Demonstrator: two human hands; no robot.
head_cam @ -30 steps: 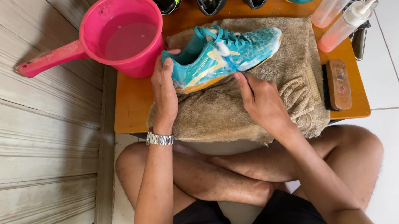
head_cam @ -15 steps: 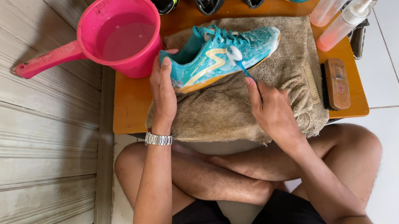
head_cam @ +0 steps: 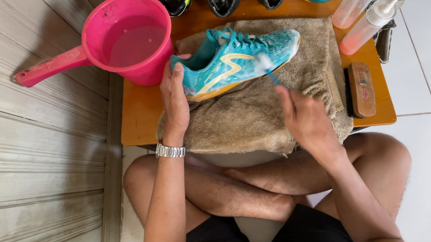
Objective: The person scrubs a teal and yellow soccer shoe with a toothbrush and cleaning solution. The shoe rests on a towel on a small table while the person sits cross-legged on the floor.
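A turquoise sports shoe point(head_cam: 238, 61) with a yellow stripe lies on its side on a brown towel point(head_cam: 259, 111) spread over a low orange table point(head_cam: 138, 118). My left hand point(head_cam: 173, 96), with a metal watch on the wrist, grips the shoe's heel end. My right hand point(head_cam: 303, 116) holds a small blue-handled brush point(head_cam: 266, 68) whose foamy head touches the shoe's side near the toe.
A pink water scoop point(head_cam: 126, 40) full of water stands at the table's back left. Two spray bottles point(head_cam: 366, 7) and a wooden brush point(head_cam: 361, 88) lie at the right. Several shoes line the back edge. A panelled wall runs along the left; white floor tiles lie to the right.
My right hand has drawn back from the shoe's underside toward me, and the brush now points up at the shoe's side. My left hand has stayed on the heel.
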